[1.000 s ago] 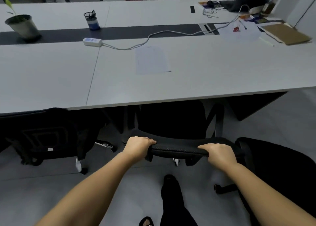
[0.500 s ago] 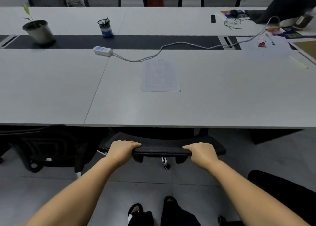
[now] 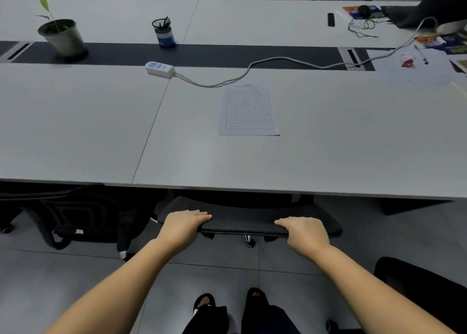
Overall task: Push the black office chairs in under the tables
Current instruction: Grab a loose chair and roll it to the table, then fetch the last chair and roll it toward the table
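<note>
A black office chair (image 3: pixel 242 220) stands right in front of me, its seat hidden under the grey table (image 3: pixel 328 161) and only its backrest top showing below the table edge. My left hand (image 3: pixel 183 226) grips the left end of that backrest top. My right hand (image 3: pixel 304 233) grips its right end. A second black chair (image 3: pixel 83 214) sits to the left, partly under the neighbouring table (image 3: pixel 70 131). Part of a third black chair (image 3: pixel 424 290) shows at the lower right, out on the floor.
On the tables lie a printed sheet (image 3: pixel 249 108), a white power strip (image 3: pixel 159 68) with its cable, a pen cup (image 3: pixel 163 32), a potted plant (image 3: pixel 62 36) and clutter at the far right. More chairs line the far side. My feet (image 3: pixel 227 306) stand on grey floor tiles.
The chair has rolled forward under the table with both hands holding its backrest. I have stepped closer, so the table edge now sits just above the backrest.
</note>
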Motion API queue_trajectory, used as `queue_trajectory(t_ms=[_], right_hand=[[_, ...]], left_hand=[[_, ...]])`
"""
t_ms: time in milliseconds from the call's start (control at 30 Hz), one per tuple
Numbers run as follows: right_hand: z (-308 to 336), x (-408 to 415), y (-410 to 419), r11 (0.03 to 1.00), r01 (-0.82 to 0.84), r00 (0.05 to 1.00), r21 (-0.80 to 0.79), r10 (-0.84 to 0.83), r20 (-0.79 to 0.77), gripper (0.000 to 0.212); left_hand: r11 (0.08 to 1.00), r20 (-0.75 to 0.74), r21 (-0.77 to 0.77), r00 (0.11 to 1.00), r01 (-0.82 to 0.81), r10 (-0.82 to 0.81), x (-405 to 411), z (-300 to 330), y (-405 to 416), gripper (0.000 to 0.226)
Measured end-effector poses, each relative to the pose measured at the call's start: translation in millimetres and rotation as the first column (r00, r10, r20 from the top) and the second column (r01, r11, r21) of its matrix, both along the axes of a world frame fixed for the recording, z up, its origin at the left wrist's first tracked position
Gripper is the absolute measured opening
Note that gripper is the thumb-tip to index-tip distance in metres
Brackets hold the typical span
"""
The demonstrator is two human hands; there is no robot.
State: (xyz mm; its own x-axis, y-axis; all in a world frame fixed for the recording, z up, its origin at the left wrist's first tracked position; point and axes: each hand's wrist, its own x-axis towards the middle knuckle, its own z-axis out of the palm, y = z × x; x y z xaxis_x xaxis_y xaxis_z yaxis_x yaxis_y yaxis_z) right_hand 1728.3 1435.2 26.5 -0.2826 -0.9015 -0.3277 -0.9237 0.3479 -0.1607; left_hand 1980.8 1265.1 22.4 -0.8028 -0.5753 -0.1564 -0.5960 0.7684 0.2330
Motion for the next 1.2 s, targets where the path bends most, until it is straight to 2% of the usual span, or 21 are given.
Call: queue_trajectory(t_ms=[200,367,433,500,600,667,767,867,967,1067,1200], right_hand=[[8.4,-0.3,5.0,1.0,0.011,1.0,0.022,-0.012,0.019,0.053],[19.0,-3.4,8.4,0.991,-0.101,0.99,0.092,0.09,0.108,0.059],[27.7,-2.3,12.4,0.992,-0.109,0.979,0.067,0.096,0.181,0.064],[39.2,0.5,18.6,0.998,-0.05,0.955,-0.03,0.056,0.29,0.067],[58.9,9.2,30.0,0.963,0.142,0.885,-0.228,-0.021,0.465,0.062],[69.8,18.7,40.1,0.896,0.319,0.784,-0.308,-0.068,0.617,0.056],[78.4,37.3,59.9,0.803,0.506,0.634,-0.314,-0.1,0.767,0.05],[81.7,56.8,79.7,0.722,0.629,0.523,-0.289,-0.117,0.844,0.046],[82.6,76.3,96.0,0.647,0.72,0.435,-0.253,-0.137,0.89,0.046],[82.9,98.8,106.8,0.566,0.79,0.382,-0.238,-0.15,0.912,0.046],[78.6,140.1,113.7,0.456,0.863,0.335,-0.216,-0.198,0.921,0.046]], left_hand=[[0.999,0.118,0.023,0.992,0.04,-0.042,-4.8,5.8,0.5,0.048],[0.993,0.274,0.091,0.957,0.076,-0.099,-10.3,19.5,3.1,0.054],[0.991,0.285,0.112,0.953,0.077,-0.106,-12.7,26.3,6.3,0.059],[0.988,0.178,0.152,0.983,0.018,-0.045,-11.9,33.1,13.9,0.061],[0.946,-0.125,0.304,0.979,-0.116,0.16,-4.7,48.0,35.0,0.067],[0.888,-0.319,0.432,0.895,-0.155,0.311,3.2,58.7,53.4,0.059],[0.809,-0.483,0.566,0.729,-0.162,0.484,21.9,69.2,83.5,0.044],[0.753,-0.559,0.64,0.578,-0.154,0.594,44.9,77.3,109.4,0.045],[0.725,-0.584,0.671,0.492,-0.156,0.645,66.6,79.1,119.2,0.044],[0.724,-0.588,0.672,0.482,-0.157,0.65,87.3,81.9,117.2,0.045],[0.724,-0.569,0.674,0.522,-0.147,0.636,112.5,83.8,113.6,0.045]])
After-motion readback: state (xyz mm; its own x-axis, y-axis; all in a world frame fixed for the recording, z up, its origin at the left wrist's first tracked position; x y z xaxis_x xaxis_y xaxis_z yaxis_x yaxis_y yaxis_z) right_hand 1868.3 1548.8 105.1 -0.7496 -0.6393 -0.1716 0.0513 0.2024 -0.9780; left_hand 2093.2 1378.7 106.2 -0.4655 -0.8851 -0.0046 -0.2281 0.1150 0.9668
